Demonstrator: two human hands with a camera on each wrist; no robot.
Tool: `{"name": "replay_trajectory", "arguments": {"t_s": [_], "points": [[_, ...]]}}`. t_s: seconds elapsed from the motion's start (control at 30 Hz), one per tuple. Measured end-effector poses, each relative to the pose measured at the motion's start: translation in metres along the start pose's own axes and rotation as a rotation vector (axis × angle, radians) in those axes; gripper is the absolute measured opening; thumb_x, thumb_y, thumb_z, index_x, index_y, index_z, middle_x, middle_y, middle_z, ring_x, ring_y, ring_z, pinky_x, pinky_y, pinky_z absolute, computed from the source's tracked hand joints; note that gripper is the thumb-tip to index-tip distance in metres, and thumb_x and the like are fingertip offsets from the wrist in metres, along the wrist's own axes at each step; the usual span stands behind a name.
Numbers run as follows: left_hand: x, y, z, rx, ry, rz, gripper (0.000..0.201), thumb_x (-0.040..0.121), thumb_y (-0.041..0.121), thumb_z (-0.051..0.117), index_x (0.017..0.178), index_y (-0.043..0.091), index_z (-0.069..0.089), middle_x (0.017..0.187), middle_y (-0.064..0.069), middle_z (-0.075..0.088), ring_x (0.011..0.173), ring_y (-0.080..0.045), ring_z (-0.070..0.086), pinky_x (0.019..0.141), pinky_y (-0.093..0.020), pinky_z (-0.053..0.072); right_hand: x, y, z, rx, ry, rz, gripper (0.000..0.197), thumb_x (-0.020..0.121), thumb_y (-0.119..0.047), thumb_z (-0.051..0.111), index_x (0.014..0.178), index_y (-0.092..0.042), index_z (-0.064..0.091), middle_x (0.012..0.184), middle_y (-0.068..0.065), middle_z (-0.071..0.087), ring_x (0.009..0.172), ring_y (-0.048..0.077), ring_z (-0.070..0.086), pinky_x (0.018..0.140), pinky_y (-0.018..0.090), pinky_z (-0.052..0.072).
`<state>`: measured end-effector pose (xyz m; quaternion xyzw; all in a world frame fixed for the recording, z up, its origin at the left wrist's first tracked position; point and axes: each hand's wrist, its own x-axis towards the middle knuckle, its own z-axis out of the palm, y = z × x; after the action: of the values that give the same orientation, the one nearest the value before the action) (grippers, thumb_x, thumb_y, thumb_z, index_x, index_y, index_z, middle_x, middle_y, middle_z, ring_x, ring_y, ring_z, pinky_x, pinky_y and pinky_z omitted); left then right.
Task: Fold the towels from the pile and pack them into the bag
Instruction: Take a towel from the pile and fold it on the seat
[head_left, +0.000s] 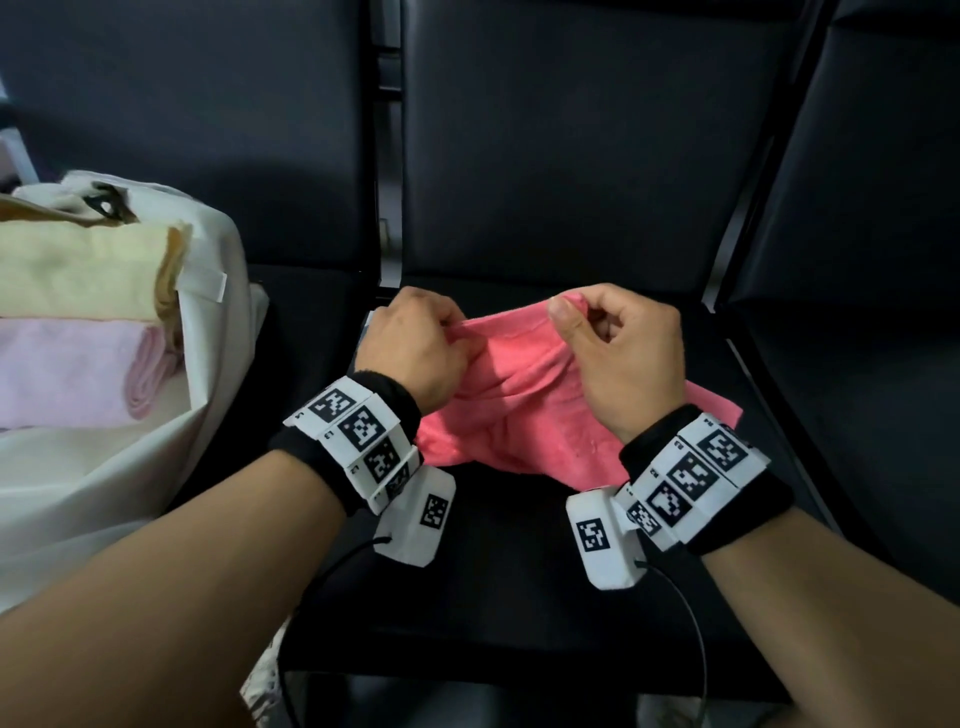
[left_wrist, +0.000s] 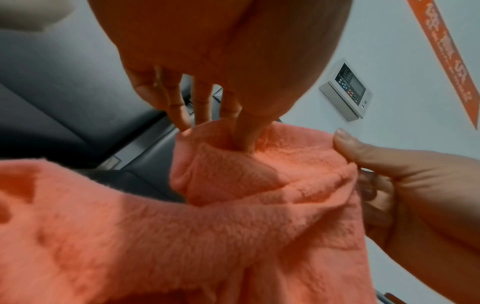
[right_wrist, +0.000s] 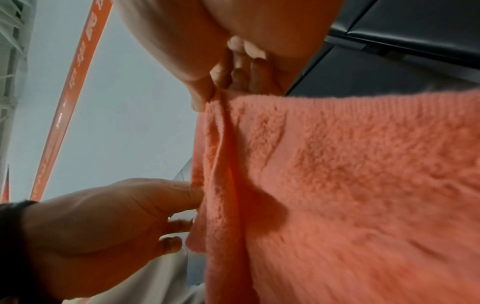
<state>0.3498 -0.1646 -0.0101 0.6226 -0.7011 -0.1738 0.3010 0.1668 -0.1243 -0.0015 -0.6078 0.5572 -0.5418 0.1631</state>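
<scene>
Row of dark padded seats (head_left: 519, 597) against dark backrests; pale wall with a small control panel (left_wrist: 345, 95) visible from the left wrist view.

Work surface: middle seat, toward its back edge. Coral towel (head_left: 519, 410) partly lifted there, lower part draped on the cushion, crumpled, no fold set yet.

Hand state: left hand (head_left: 415, 348) pinching the towel's upper edge at one end; right hand (head_left: 618, 353) pinching the same edge at the other end, thumb (head_left: 563, 317) on top. Close together, separated only by a short sagging span of cloth. Both clamped on the towel.

Completed, judging from the layout: white bag (head_left: 208, 332) open on the seat to the left, holding a folded cream towel (head_left: 88, 275) and a folded pink towel (head_left: 72, 374) just beside each other.

Remaining: spread the coral towel, fold it, transfer to the bag. Source pile not in view; count of towels left cannot be told.
</scene>
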Motion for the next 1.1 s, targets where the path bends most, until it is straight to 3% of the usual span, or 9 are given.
{"name": "replay_trajectory", "arguments": {"t_s": [0.1, 0.23, 0.33, 0.47, 0.57, 0.63, 0.73, 0.97, 1.1], "points": [[0.001, 0.001, -0.003, 0.026, 0.059, -0.026, 0.022, 0.091, 0.044, 0.066, 0.078, 0.027, 0.061, 0.085, 0.006, 0.058, 0.104, -0.031, 0.06, 0.084, -0.037, 0.043, 0.002, 0.002, -0.001, -0.003, 0.046, 0.023, 0.011, 0.093, -0.029, 0.071, 0.089, -0.019, 0.075, 0.071, -0.01, 0.069, 0.062, -0.002, 0.06, 0.063, 0.015, 0.048], [-0.002, 0.005, -0.006, 0.054, 0.074, -0.075, 0.021, 0.094, 0.045, 0.062, 0.085, 0.028, 0.056, 0.079, 0.011, 0.055, 0.108, -0.028, 0.057, 0.092, -0.04, 0.029, 0.007, 0.002, -0.004, -0.012, 0.115, 0.054, 0.02, 0.094, -0.034, 0.069, 0.094, -0.015, 0.076, 0.08, -0.01, 0.072, 0.077, 0.004, 0.069, 0.075, 0.026, 0.058], [-0.003, 0.006, -0.008, -0.051, 0.061, -0.102, 0.009, 0.094, 0.038, 0.064, 0.092, 0.031, 0.059, 0.086, 0.007, 0.062, 0.103, -0.03, 0.062, 0.093, -0.039, 0.04, 0.01, 0.004, -0.01, -0.014, 0.15, 0.084, 0.017, 0.095, -0.034, 0.067, 0.093, -0.019, 0.075, 0.081, -0.01, 0.072, 0.079, 0.006, 0.07, 0.078, 0.031, 0.06], [-0.003, 0.005, -0.013, -0.226, 0.093, -0.091, 0.014, 0.092, 0.04, 0.069, 0.08, 0.034, 0.067, 0.079, 0.01, 0.069, 0.085, -0.017, 0.066, 0.073, -0.03, 0.046, 0.013, 0.007, -0.017, -0.03, 0.188, 0.113, 0.016, 0.095, -0.034, 0.068, 0.091, -0.02, 0.074, 0.081, -0.008, 0.073, 0.079, 0.008, 0.072, 0.078, 0.036, 0.061], [-0.001, 0.007, -0.012, -0.342, 0.138, -0.064, 0.018, 0.093, 0.036, 0.07, 0.076, 0.031, 0.069, 0.065, 0.009, 0.069, 0.069, -0.01, 0.069, 0.064, -0.025, 0.049, 0.015, 0.009, -0.022, -0.033, 0.209, 0.117, 0.024, 0.096, -0.037, 0.067, 0.085, -0.016, 0.072, 0.069, -0.003, 0.07, 0.066, 0.015, 0.068, 0.068, 0.038, 0.06], [-0.002, 0.011, -0.011, -0.501, 0.132, -0.055, 0.017, 0.097, 0.024, 0.068, 0.08, 0.025, 0.07, 0.06, 0.005, 0.069, 0.058, -0.011, 0.071, 0.055, -0.023, 0.049, 0.015, 0.008, -0.022, -0.039, 0.209, 0.114, 0.028, 0.096, -0.038, 0.066, 0.083, -0.014, 0.071, 0.058, -0.002, 0.063, 0.054, 0.014, 0.059, 0.058, 0.036, 0.054], [-0.002, 0.019, -0.011, -0.694, 0.125, -0.039, 0.017, 0.1, 0.013, 0.062, 0.085, 0.017, 0.069, 0.068, -0.005, 0.072, 0.062, -0.021, 0.075, 0.053, -0.026, 0.053, 0.013, 0.003, -0.021, 0.023, 0.172, 0.147, 0.023, 0.097, -0.034, 0.066, 0.085, -0.015, 0.069, 0.055, 0.0, 0.063, 0.046, 0.012, 0.06, 0.055, 0.029, 0.05], [-0.012, 0.034, -0.02, -0.816, 0.162, 0.065, 0.015, 0.098, 0.004, 0.064, 0.087, 0.011, 0.071, 0.072, -0.008, 0.074, 0.071, -0.024, 0.075, 0.071, -0.037, 0.062, 0.002, -0.009, -0.045, 0.145, 0.145, 0.134, 0.003, 0.097, -0.009, 0.064, 0.099, -0.008, 0.067, 0.075, 0.006, 0.071, 0.063, 0.013, 0.072, 0.057, 0.021, 0.055], [-0.031, 0.041, -0.034, -0.794, 0.164, 0.146, 0.016, 0.097, 0.004, 0.066, 0.085, 0.014, 0.07, 0.067, -0.003, 0.072, 0.063, -0.018, 0.072, 0.062, -0.027, 0.058, -0.008, -0.017, -0.069, 0.126, 0.168, 0.102, 0.009, 0.096, -0.003, 0.063, 0.102, -0.008, 0.068, 0.074, 0.0, 0.069, 0.062, 0.006, 0.066, 0.063, 0.021, 0.053]]}}
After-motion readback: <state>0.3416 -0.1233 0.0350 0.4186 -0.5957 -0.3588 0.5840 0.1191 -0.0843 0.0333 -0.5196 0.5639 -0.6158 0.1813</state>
